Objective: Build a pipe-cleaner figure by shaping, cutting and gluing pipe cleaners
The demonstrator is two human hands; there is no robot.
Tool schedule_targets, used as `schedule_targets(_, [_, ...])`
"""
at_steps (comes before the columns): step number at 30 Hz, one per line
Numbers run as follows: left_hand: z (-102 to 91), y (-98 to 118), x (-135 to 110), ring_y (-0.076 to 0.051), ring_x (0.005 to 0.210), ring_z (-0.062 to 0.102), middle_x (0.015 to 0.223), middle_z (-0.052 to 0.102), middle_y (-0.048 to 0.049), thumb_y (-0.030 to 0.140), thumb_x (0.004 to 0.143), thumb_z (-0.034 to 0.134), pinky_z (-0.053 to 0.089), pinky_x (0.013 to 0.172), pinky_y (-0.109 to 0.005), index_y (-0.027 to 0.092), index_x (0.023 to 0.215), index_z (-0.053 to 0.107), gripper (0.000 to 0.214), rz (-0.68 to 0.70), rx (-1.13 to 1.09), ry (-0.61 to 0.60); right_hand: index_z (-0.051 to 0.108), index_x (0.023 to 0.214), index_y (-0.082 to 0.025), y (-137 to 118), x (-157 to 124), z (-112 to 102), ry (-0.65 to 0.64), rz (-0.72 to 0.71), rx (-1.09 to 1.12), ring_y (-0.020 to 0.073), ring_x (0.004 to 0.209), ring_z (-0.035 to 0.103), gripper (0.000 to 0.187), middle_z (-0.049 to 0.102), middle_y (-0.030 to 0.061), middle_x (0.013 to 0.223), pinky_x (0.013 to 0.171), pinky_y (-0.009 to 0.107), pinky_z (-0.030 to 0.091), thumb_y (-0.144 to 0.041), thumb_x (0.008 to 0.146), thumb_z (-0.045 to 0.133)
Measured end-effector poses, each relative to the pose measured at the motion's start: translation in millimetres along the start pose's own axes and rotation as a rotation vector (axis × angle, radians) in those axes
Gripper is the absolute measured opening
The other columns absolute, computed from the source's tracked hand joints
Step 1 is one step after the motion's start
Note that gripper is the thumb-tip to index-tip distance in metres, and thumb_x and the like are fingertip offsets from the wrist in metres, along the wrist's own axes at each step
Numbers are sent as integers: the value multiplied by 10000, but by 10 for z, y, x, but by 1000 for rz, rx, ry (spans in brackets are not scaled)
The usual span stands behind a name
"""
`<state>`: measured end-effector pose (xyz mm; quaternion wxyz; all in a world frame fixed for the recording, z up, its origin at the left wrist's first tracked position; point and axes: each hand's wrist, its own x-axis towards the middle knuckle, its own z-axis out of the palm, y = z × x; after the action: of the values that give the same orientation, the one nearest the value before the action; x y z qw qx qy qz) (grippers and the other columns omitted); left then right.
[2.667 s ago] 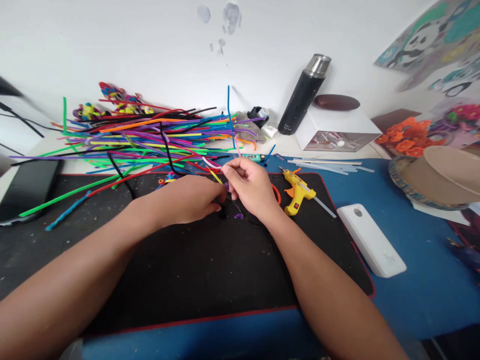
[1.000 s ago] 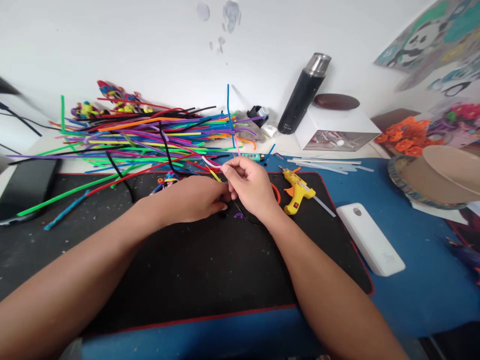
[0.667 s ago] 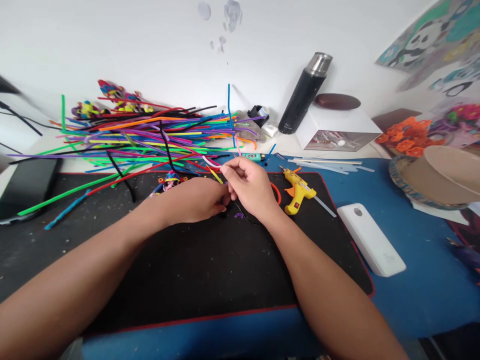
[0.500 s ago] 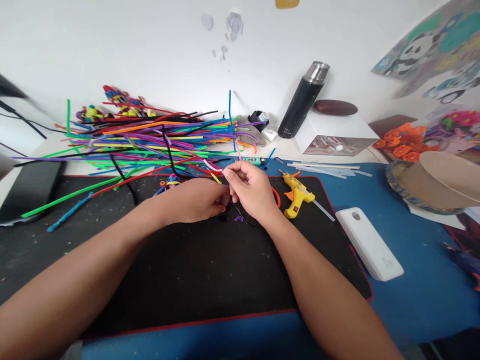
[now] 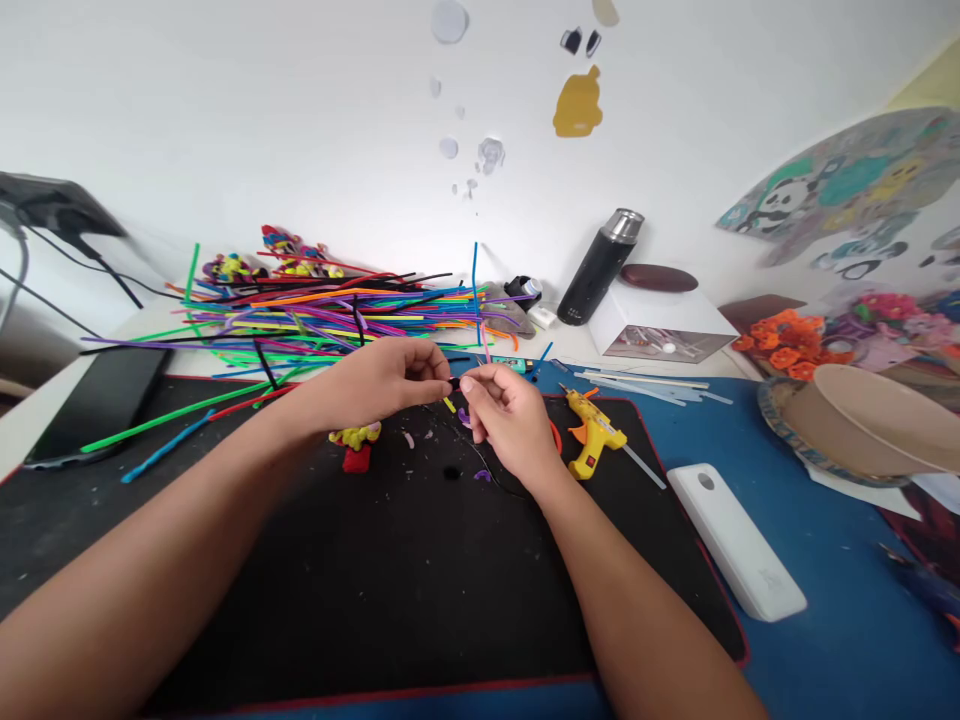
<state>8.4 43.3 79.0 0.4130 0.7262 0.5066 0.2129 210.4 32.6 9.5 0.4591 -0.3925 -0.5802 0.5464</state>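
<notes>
Above the black mat point(image 5: 420, 600), my left hand point(image 5: 386, 385) and my right hand point(image 5: 510, 412) meet fingertip to fingertip. Between them is a small black piece point(image 5: 454, 384), apparently a bit of pipe cleaner, pinched by thumb and forefinger of each hand; most of it is covered. Under my left wrist lies a small yellow and red fuzzy figure point(image 5: 356, 452), partly hidden. A short yellow piece point(image 5: 449, 404) and a purple curl point(image 5: 482, 476) are close to my fingers. A black fuzzy bit point(image 5: 451, 472) rests on the mat below.
Loose coloured pipe cleaners point(image 5: 405, 310) are heaped along the back. A yellow glue gun point(image 5: 596, 435) with its stick lies right of my right hand, beside a white power bank point(image 5: 739, 545). Behind stand a black flask point(image 5: 596, 270) and a white box point(image 5: 660, 320).
The view has tilted upward, showing more wall. My left hand has shifted so its fingertips meet the right's at the black piece, uncovering the yellow and red figure.
</notes>
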Motion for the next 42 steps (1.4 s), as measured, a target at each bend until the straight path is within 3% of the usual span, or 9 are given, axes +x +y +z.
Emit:
schedule_targets(8, [29, -54, 23, -137, 609, 524, 665, 593, 41, 441, 825, 720, 378, 540, -234, 203, 880, 674, 249, -3, 26, 2, 658, 925, -219, 6, -10, 23, -14, 3, -19, 98, 430, 526, 262, 590, -71, 586, 445, 225, 430, -474, 949, 711])
schedule_targets(16, [5, 4, -1, -137, 600, 550, 710, 639, 33, 519, 866, 705, 444, 551, -237, 206, 966, 708, 328, -8, -36, -2, 651, 909, -228, 5, -17, 17, 19, 4, 14, 105, 425, 526, 284, 575, -74, 574, 450, 236, 438, -502, 944, 717])
schedule_targets(28, [-2, 33, -10, -123, 571, 539, 674, 640, 35, 499, 858, 741, 449, 534, -220, 197, 888, 709, 305, -41, -89, -21, 639, 884, -228, -57, -27, 32, 39, 34, 40, 106, 411, 514, 309, 558, -78, 533, 419, 226, 379, -522, 912, 732])
schedule_targets(37, [116, -45, 46, -130, 634, 572, 725, 632, 19, 471, 794, 817, 458, 598, -238, 188, 882, 682, 326, -10, -346, 95, 629, 870, -231, -42, -4, 40, 88, 81, 159, 108, 397, 500, 295, 543, -84, 500, 403, 221, 352, -501, 888, 746])
schedule_targets(42, [209, -106, 86, -114, 606, 540, 713, 619, 24, 424, 829, 817, 460, 603, -235, 187, 888, 674, 282, 29, -499, 150, 628, 862, -232, -68, -4, 48, 94, 93, 237, 102, 382, 486, 294, 527, -92, 484, 387, 215, 334, -490, 864, 770])
